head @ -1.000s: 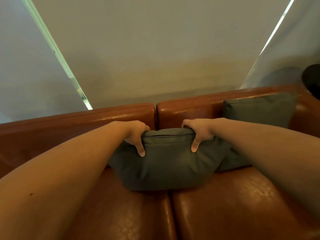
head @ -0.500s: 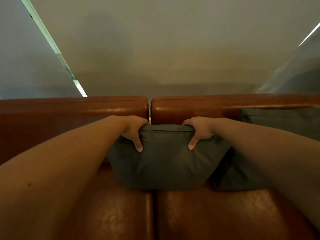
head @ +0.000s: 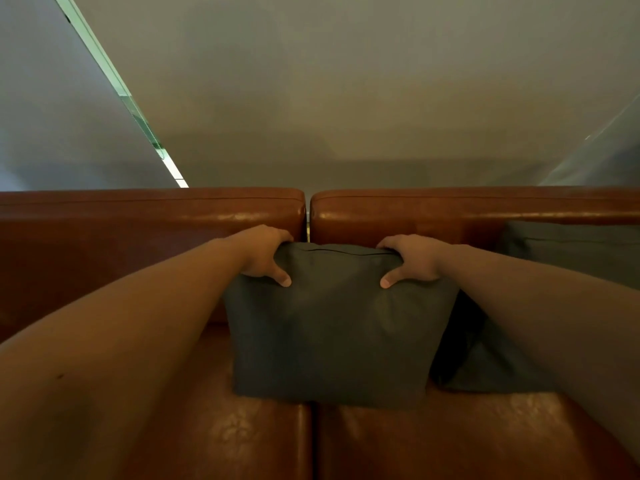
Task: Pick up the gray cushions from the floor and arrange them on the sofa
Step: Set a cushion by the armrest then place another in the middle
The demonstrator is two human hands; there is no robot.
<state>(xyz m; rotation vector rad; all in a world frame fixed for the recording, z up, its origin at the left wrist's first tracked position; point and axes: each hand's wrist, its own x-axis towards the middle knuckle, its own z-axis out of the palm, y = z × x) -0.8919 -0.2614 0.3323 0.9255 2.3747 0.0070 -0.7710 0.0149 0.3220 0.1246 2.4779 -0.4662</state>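
Hands, left (head: 265,254) and right (head: 412,259), are clenching the top corners of a gray cushion (head: 332,327) standing on the sofa (head: 450,438) seat against the backrest, beside another cushion (head: 568,247); squaring it upright before letting go seems advisable.

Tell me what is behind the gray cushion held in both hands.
Behind the gray cushion stand the brown leather backrests, their seam above its top edge. The left hand and right hand grip its top corners. The lower backrest and seat crease behind are covered.
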